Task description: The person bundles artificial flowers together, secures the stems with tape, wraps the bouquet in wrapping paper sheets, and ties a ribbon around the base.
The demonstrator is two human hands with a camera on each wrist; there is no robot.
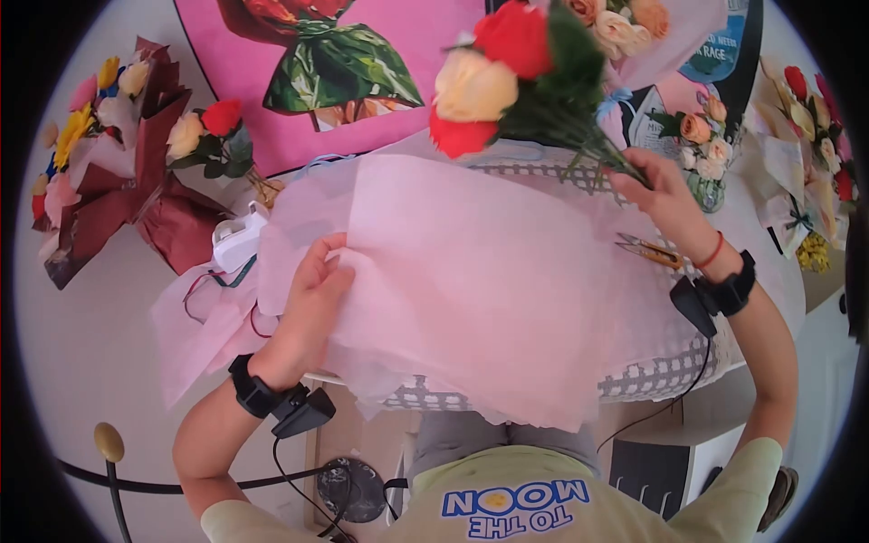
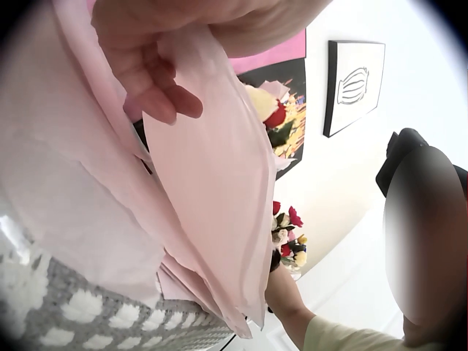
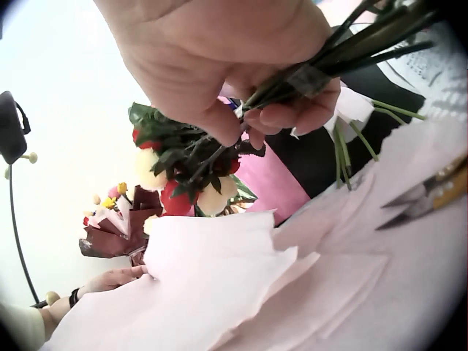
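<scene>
My left hand (image 1: pixel 317 288) pinches the left edge of a large sheet of pale pink wrapping paper (image 1: pixel 480 290), its thumb and fingertips on the paper in the left wrist view. The sheet stands raised over more pink paper and hangs past the table's front edge. At the upper right, my right hand (image 1: pixel 668 197) grips a bunch of artificial roses (image 1: pixel 475 86), red and cream with dark green leaves, by its gathered stems. Clear tape (image 3: pixel 308 80) wraps those stems in the right wrist view. The flower heads point left, above the paper's far edge.
Scissors (image 1: pixel 659 253) lie on the paper below my right hand. A white tape dispenser (image 1: pixel 239 237) and ribbons are at the left. Wrapped bouquets (image 1: pixel 149 181) stand on both sides, with a small glass vase (image 1: pixel 708 192) at the right. A pink picture (image 1: pixel 217 54) stands behind.
</scene>
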